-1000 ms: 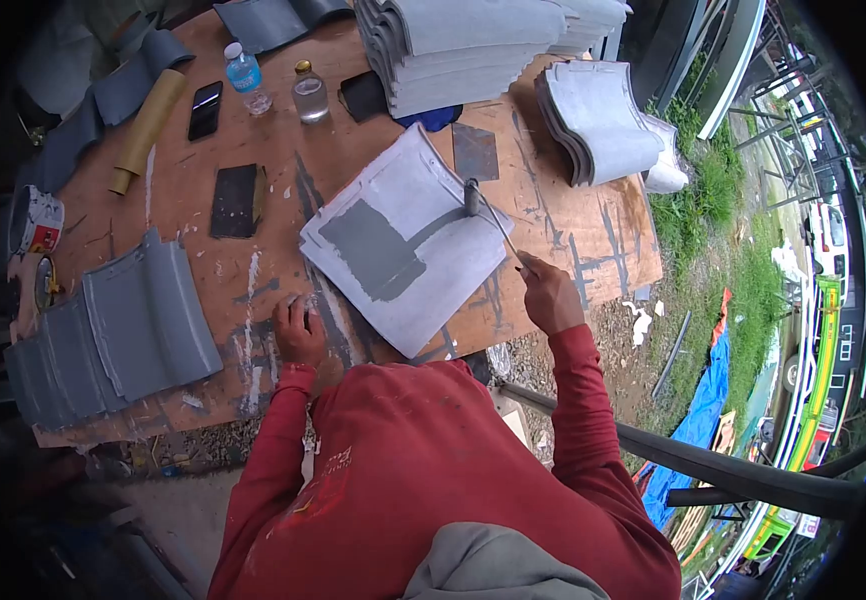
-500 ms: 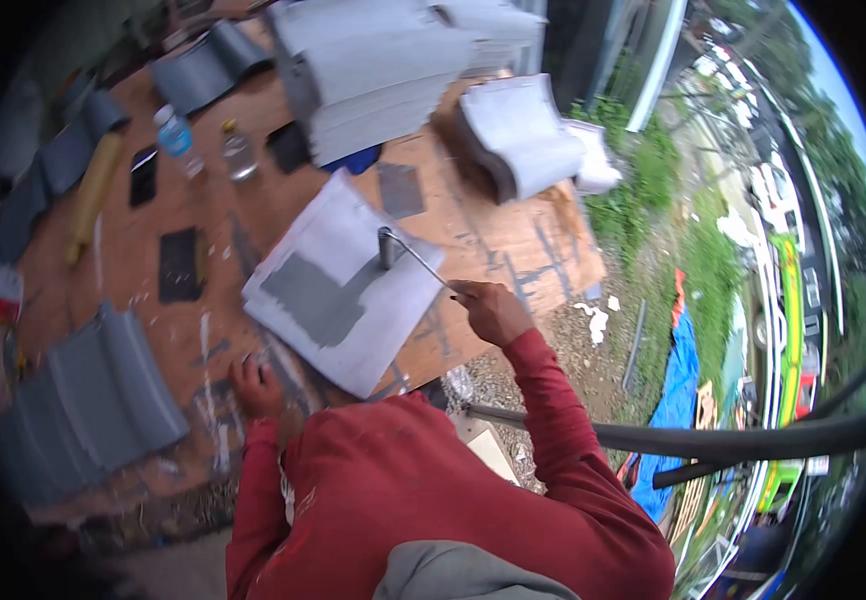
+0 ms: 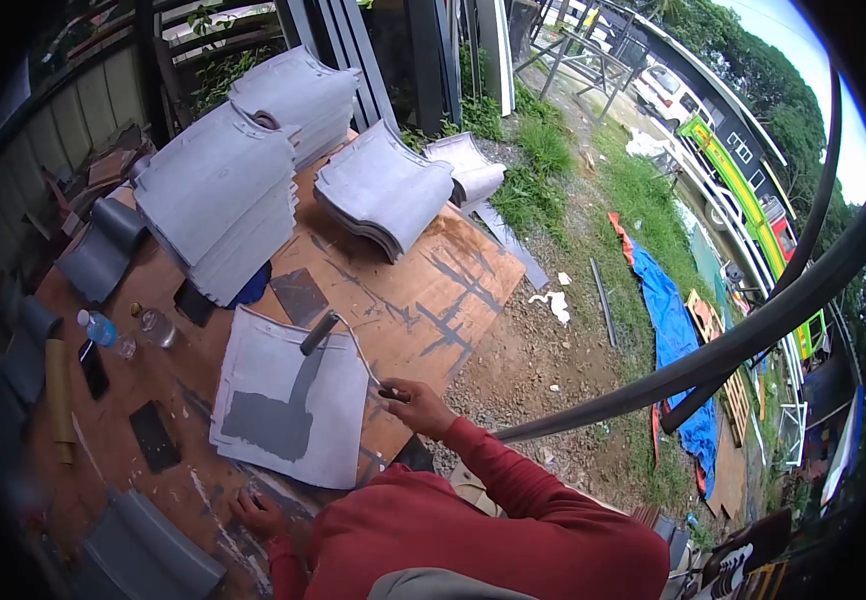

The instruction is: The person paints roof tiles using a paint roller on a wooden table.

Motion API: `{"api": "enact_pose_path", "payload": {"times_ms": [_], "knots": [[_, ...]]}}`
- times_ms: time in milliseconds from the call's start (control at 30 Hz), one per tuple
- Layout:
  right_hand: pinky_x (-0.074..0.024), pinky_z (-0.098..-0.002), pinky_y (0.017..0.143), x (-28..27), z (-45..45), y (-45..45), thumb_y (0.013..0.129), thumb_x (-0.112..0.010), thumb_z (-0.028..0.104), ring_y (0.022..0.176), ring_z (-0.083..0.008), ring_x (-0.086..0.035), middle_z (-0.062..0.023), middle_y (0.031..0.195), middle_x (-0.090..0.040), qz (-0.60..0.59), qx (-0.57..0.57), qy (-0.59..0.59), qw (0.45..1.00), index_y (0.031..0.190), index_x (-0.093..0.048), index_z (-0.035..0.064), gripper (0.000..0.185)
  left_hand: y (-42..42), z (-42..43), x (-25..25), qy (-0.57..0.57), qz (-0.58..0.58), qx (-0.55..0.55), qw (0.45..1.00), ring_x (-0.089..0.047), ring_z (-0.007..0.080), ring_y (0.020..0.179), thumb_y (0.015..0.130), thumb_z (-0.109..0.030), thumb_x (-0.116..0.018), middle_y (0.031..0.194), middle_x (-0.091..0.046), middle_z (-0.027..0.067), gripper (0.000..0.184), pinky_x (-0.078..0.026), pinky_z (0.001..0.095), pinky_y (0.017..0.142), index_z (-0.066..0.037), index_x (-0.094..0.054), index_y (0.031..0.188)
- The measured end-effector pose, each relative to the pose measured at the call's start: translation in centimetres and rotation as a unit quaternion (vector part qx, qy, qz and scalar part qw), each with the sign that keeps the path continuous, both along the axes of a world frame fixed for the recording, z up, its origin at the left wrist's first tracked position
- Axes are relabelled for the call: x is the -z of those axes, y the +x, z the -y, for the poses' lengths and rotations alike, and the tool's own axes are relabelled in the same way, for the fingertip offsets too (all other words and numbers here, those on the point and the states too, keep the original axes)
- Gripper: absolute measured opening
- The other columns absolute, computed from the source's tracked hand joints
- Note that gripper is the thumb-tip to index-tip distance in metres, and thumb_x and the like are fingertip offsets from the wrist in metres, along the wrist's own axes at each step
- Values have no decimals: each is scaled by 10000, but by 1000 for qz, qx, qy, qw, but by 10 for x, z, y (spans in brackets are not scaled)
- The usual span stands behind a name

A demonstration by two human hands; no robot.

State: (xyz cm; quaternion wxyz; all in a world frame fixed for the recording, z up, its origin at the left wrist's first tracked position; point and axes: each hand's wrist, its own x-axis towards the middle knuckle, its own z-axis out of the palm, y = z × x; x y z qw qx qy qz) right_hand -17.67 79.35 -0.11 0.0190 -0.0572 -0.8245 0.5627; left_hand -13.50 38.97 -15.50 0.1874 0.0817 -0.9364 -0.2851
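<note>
My right hand (image 3: 418,410) is closed around the handle of a paint roller (image 3: 320,334). The grey-coated roller rests near the far edge of a pale, curved roof tile (image 3: 338,400). A block of wet-looking grey paint (image 3: 268,425) covers the tile's near middle, and a narrow grey strip runs from it up to the roller. Just off the tile's near edge, my left hand (image 3: 258,512) lies on the wooden tabletop (image 3: 383,300) with fingers apart, holding nothing.
Stacked pale tiles (image 3: 218,190) stand at the back, with more tiles (image 3: 383,190) to their right. Grey tiles (image 3: 148,550) lie at left, near a water bottle (image 3: 98,328), a clear bottle (image 3: 158,328) and a phone (image 3: 93,370). A dark pole (image 3: 683,370) crosses at right.
The head view has swung to the right. The roller has moved toward the tile's far edge, and the grey strip behind it is longer. My left hand still rests on the table.
</note>
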Motion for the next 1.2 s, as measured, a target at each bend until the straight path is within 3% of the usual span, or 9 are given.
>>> {"api": "enact_pose_path", "payload": {"times_ms": [33, 167, 267, 367, 467, 667, 800, 900, 1200], "knots": [[-489, -318, 618, -12, 4, 3, 1020, -657, 229, 676, -119, -563, -10, 909, -675, 87, -49, -62, 993, 1428, -577, 41, 456, 1, -1, 0, -1, 1, 4, 1000, -543, 464, 1153, 937, -167, -539, 1258, -535, 277, 361, -449, 535, 993, 49, -608, 1218], [-453, -290, 577, -31, 11, 2, 1027, -647, 229, 642, -92, -480, 0, 834, -594, 216, -107, -39, 970, 1422, -575, 47, 441, 0, -1, 2, -17, -15, -2, 1000, -549, 460, 1134, 932, -168, -536, 1244, -545, 267, 360, -454, 528, 979, 44, -613, 1213], [-548, -451, 827, -24, 13, -4, 984, -636, 213, 959, -377, -713, -213, 1033, -729, 177, -207, 133, 953, 1350, -622, 87, 387, 0, -1, 0, -19, -19, -2, 1000, -549, 458, 1132, 932, -176, -535, 1237, -549, 265, 362, -453, 526, 977, 43, -615, 1209], [-546, -492, 822, -12, 8, -8, 983, -647, 244, 909, -380, -720, -219, 1006, -729, 103, -251, 237, 933, 1411, -584, 123, 450, 0, -1, 0, -19, -27, -1, 999, -548, 459, 1131, 933, -182, -535, 1234, -550, 266, 362, -449, 528, 981, 43, -615, 1204], [-527, -525, 885, -56, 13, -13, 965, -663, 281, 972, -443, -697, -245, 1026, -727, 164, -265, 278, 908, 1433, -564, 140, 499, 1, -2, 2, -22, -30, -4, 999, -547, 458, 1131, 935, -182, -535, 1235, -552, 265, 357, -445, 532, 984, 43, -616, 1199], [-536, -515, 865, -92, 12, -16, 950, -676, 294, 959, -435, -702, -238, 1005, -730, 163, -239, 300, 909, 1467, -530, 169, 551, 0, -1, 3, -27, -35, -2, 999, -546, 454, 1140, 936, -172, -536, 1237, -555, 262, 348, -443, 534, 990, 43, -617, 1198], [-533, -524, 892, -65, 16, -19, 946, -667, 284, 1034, -429, -686, -240, 1111, -711, 189, -247, 311, 898, 1455, -524, 135, 549, 0, 2, 9, -22, -31, -1, 999, -540, 459, 1147, 936, -175, -539, 1235, -552, 267, 362, -437, 539, 999, 42, -615, 1216], [-529, -518, 897, -46, 27, -13, 932, -657, 227, 1069, -426, -676, -234, 1143, -696, 212, -260, 293, 895, 1339, -575, 87, 439, 1, -1, 10, -27, -42, -15, 999, -535, 466, 1148, 936, -178, -543, 1233, -550, 272, 369, -429, 549, 1003, 41, -614, 1225], [-512, -511, 949, -6, 25, -2, 903, -668, 195, 1112, -429, -656, -240, 1205, -680, 166, -245, 259, 919, 1416, -528, 54, 550, 0, 3, 19, -46, -48, -8, 998, -528, 476, 1152, 954, -187, -542, 1232, -552, 284, 364, -419, 561, 1014, 38, -616, 1231]]}}
